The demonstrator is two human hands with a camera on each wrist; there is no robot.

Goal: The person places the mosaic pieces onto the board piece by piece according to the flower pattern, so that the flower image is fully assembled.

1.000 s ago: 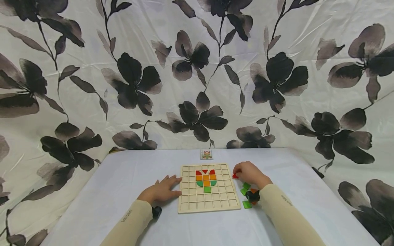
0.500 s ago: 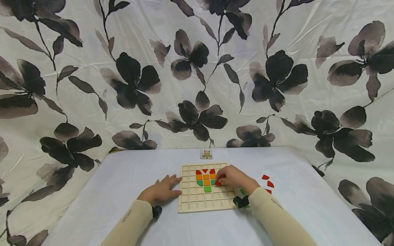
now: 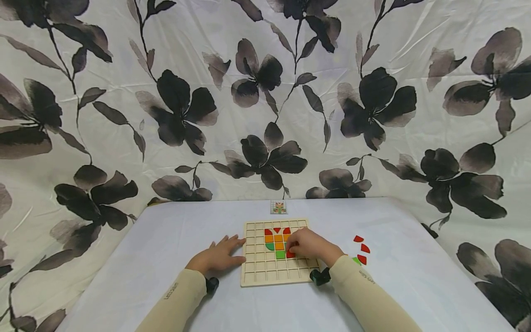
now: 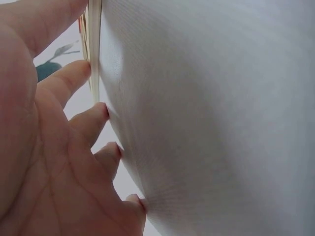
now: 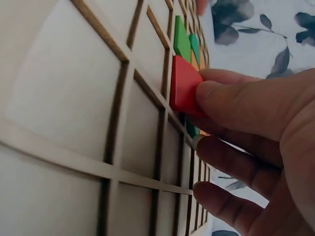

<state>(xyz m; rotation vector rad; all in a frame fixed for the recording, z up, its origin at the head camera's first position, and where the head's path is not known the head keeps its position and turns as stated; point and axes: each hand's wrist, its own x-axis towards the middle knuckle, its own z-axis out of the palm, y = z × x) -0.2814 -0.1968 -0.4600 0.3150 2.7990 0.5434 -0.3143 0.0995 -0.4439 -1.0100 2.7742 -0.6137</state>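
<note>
A wooden grid board (image 3: 253, 272) lies on the table, with a tulip-like pattern of red, orange and green tiles in its cells. My right hand (image 3: 309, 244) is over the board's right half, pinching a red rounded tile (image 5: 184, 86) between thumb and fingers. That tile is at the cell just right of the light green square tile (image 3: 280, 254), tilted against the grid in the right wrist view. My left hand (image 3: 220, 256) lies flat with fingers spread, its thumb and index fingertip at the board's left edge. The right hand covers part of the pattern.
Right of the board lie loose red tiles (image 3: 365, 248) and a green tile (image 3: 356, 261), partly behind the right sleeve. A small pattern card (image 3: 279, 207) lies beyond the board. A floral cloth (image 3: 265, 161) hangs behind the table.
My right hand has carried a red tile from the table right of the board onto the grid, then slightly left and nearer beside the light green square. My left hand has stayed put.
</note>
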